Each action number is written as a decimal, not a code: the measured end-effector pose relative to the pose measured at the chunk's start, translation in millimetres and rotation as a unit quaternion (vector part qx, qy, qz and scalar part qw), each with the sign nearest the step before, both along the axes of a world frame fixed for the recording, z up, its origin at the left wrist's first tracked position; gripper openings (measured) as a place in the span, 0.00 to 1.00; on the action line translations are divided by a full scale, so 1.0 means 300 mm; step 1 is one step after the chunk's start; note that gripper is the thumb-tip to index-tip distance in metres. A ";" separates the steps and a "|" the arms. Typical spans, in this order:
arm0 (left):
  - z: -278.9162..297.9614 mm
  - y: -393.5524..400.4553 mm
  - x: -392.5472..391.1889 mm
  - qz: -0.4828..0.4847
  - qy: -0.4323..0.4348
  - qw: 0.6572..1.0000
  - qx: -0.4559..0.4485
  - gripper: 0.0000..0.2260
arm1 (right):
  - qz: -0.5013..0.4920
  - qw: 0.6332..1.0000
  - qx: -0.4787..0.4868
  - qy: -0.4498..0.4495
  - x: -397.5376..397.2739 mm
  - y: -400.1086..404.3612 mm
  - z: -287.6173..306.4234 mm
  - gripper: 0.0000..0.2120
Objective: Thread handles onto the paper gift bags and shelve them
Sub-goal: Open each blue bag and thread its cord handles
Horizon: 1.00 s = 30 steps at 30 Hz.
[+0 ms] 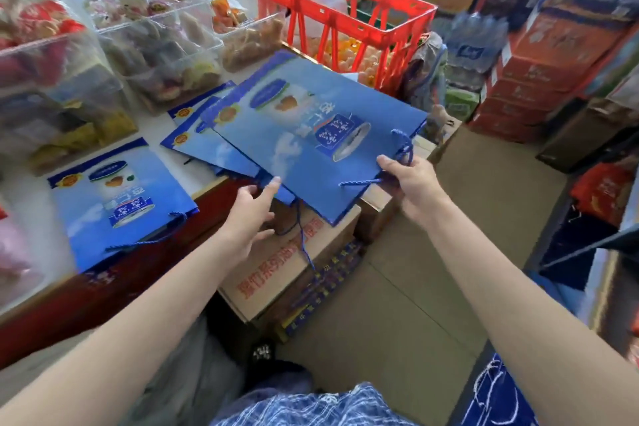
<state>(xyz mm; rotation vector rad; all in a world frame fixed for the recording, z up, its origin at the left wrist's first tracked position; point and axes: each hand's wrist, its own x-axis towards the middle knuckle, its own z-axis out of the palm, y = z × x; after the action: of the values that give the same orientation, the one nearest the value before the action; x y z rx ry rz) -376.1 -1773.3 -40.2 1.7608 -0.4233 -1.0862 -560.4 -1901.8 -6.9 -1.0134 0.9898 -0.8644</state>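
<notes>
A flat blue paper gift bag [311, 135] with printed artwork is held over the counter edge. My right hand [411, 183] grips its near edge together with its blue cord handle [403, 145]. My left hand [250, 218] has straight fingers touching the near edge of a second blue bag [211, 145] that lies under the top one. A blue cord [302, 235] dangles from that edge. A third bag [121, 197] with a cord handle lies flat on the counter at the left.
Clear plastic tubs of snacks [152, 45] fill the counter behind the bags. A red plastic crate [332, 17] stands beyond them. Cardboard cartons [276, 273] sit on the floor below the counter edge, and stacked red boxes [539, 73] line the right side.
</notes>
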 end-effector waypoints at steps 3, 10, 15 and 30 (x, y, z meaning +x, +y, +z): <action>-0.015 0.017 0.002 0.056 0.127 0.982 -0.126 0.26 | 0.051 0.997 0.063 -0.020 0.134 0.088 -0.068 0.07; -0.056 0.139 0.245 0.086 0.095 0.980 -0.153 0.23 | 0.027 0.970 0.240 -0.041 0.282 0.056 -0.199 0.15; -0.083 0.192 0.448 0.058 0.083 0.990 -0.099 0.18 | 0.185 0.964 0.001 0.193 0.470 0.025 -0.211 0.15; -0.429 0.479 0.957 0.086 -0.048 0.947 0.307 0.47 | 0.460 0.731 -0.245 0.440 1.185 0.208 -0.493 0.30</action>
<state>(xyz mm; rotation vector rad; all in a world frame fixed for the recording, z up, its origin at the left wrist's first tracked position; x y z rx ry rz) -89.0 -1629.6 -168.9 2.3533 0.0303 -1.0766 -205.1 -1839.3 -154.8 -2.2275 0.8168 0.3077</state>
